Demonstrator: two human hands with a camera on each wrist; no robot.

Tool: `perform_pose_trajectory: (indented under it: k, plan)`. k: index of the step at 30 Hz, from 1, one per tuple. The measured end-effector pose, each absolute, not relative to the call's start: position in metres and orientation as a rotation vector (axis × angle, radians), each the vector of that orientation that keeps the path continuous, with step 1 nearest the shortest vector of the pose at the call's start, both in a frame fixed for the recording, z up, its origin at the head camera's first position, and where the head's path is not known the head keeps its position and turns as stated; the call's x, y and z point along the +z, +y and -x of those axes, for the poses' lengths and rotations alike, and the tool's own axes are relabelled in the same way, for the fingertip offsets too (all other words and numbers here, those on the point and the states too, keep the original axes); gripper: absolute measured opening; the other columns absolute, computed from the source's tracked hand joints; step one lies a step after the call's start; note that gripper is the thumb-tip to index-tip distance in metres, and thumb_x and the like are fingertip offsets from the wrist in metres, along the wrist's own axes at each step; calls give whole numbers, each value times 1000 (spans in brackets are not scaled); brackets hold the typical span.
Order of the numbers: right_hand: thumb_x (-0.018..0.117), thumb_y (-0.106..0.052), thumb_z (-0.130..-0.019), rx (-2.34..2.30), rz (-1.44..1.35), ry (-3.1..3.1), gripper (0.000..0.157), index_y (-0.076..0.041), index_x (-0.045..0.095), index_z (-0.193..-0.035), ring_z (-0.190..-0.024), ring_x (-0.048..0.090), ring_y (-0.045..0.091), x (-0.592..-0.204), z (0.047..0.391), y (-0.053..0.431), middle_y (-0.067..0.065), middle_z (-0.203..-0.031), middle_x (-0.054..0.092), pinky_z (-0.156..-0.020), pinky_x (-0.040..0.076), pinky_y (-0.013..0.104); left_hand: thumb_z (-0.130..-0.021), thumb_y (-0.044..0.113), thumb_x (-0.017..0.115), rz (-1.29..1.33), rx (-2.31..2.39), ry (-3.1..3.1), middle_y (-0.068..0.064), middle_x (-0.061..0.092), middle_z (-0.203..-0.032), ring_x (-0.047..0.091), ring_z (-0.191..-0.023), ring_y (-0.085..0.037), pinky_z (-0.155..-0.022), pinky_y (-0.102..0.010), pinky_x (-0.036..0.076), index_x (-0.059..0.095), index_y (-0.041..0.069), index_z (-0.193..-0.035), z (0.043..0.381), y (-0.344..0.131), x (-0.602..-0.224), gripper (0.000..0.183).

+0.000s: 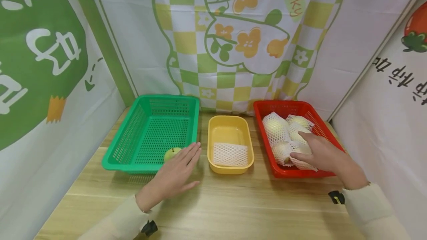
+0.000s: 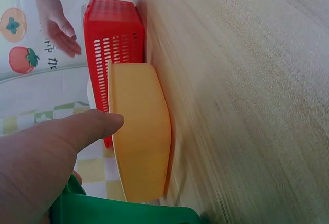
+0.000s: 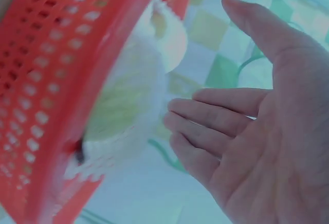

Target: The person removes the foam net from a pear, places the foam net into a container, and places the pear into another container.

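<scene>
My left hand (image 1: 174,176) is at the front right corner of a green basket (image 1: 110,160), fingers straight and thumb spread. It partly covers a round yellow-green fruit (image 1: 169,155) with a dark stem, lying inside that basket. Over the red basket (image 1: 283,173) on the right, my right hand (image 1: 323,155) hovers with its fingers loosely extended. Several pale, round fruits in white foam nets (image 1: 276,127) fill the red basket under it. In the right wrist view, the palm (image 3: 267,147) holds nothing and faces a blurred netted fruit (image 3: 123,100).
Between the baskets stands a yellow tub (image 1: 230,171) with a flat white foam net (image 1: 230,155) in it. All stand on a wooden table (image 1: 233,203). A patterned curtain (image 1: 233,66) hangs close behind, and printed cloth walls (image 1: 60,121) flank both sides.
</scene>
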State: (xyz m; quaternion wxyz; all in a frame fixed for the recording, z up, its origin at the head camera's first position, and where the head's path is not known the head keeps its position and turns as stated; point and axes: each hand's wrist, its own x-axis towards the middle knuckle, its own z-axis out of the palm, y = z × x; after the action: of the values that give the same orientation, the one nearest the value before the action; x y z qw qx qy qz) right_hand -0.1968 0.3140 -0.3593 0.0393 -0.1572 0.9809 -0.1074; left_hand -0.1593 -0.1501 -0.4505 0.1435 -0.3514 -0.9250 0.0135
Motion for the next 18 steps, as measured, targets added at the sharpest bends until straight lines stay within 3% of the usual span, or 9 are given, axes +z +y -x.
perform_pose_trajectory:
  k: [8,15,18]
  plan:
    - [81,-54,-88,-325,484,3006,95,18,50,-143,-112,67,45,-381,206,336,36,-136,63,-101,55,64,-93,53,76,1018,36,-2675,-24,30,-171,34,-159,-38,-129,-48,32,35,-7,-160,159,-150,-449,99]
    - [81,-57,-86,-414,486,2976,81,2,61,-139,-104,65,27,-400,211,344,13,-121,72,-97,57,56,-93,54,76,1015,50,-2675,-23,30,-171,34,-159,-38,-129,-48,34,35,-7,-161,160,-150,-450,100]
    - [82,-58,-85,-405,516,3002,81,1,62,-135,-105,66,29,-404,212,344,13,-120,73,-96,57,56,-93,54,76,1016,56,-2662,-23,31,-171,35,-159,-38,-128,-48,35,36,-7,-160,160,-150,-451,99]
